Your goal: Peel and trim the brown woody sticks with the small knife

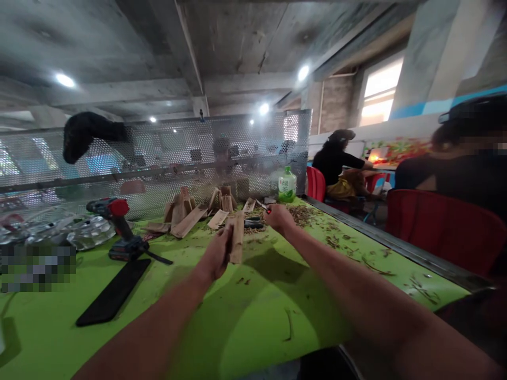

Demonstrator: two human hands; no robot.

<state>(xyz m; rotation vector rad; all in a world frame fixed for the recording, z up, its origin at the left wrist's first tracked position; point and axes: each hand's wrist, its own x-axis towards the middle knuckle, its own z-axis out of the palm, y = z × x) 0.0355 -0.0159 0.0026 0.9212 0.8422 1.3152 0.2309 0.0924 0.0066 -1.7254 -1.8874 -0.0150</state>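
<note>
My left hand (217, 252) grips a flat, light-brown piece of wood (237, 240), held upright just above the table. Fingers closed, my right hand (279, 218) holds a small knife (262, 205) with a red and dark handle, its blade pointing up and left. A gap separates the blade from the held piece. Behind the hands, a dark tool (253, 222) lies among brown shavings (299, 215); its kind is unclear. Several more wood pieces (189, 221) lean and lie in a heap beyond my left hand.
On the green table (253, 322) are a cordless drill (121, 229), a black flat bar (114, 293) and clear plastic packs (89, 232) at left. A green-labelled bottle (287, 184) stands by the perforated metal screen (166, 158). People sit at right near red chairs (443, 227).
</note>
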